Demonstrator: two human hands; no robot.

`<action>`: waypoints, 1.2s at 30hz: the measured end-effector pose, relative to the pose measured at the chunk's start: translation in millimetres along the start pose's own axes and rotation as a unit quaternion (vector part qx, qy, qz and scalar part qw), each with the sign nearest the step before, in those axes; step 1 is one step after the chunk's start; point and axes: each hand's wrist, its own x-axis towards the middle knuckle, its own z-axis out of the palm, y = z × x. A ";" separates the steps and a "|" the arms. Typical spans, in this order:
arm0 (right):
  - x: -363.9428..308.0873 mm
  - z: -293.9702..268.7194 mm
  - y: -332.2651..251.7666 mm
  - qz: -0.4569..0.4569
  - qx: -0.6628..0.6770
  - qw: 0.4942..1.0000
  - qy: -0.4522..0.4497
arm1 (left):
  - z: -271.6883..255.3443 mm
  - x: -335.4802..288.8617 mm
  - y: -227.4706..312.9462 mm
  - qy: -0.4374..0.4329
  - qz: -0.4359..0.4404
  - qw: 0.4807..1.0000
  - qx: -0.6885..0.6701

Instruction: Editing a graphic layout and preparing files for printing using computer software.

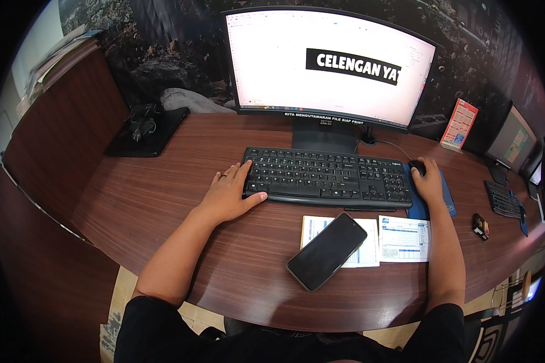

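My left hand point(229, 192) rests at the left end of a black keyboard point(327, 175), its fingers spread and the thumb along the lower left corner. A dark ring is on one finger. On the right, my right hand point(427, 180) is curved over a black computer mouse point(417, 166), which sits on a blue mouse pad point(447, 193). Behind the keyboard stands a large monitor point(272, 66), lit with a mostly white page and a black banner with white lettering.
A dark smartphone point(328, 251) lies over printed forms point(404, 238) in front of the keyboard. At the far left, a black laptop point(121, 142) has a coiled cable on it. A red desk calendar point(459, 124), a small box point(480, 227) and a second keyboard point(501, 198) are at the right.
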 end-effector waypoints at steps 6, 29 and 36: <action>0.1 -1.2 0.0 -0.006 0.001 1.000 -0.004 | 1.1 0.7 -2.8 0.003 0.012 1.000 0.004; 0.8 1.1 5.0 -0.002 -0.011 1.000 0.007 | -1.9 -1.2 2.4 -0.003 0.003 1.000 0.015; -1.3 0.1 -0.8 -0.030 0.022 0.999 0.022 | -2.1 -3.0 2.6 0.006 0.003 1.000 0.024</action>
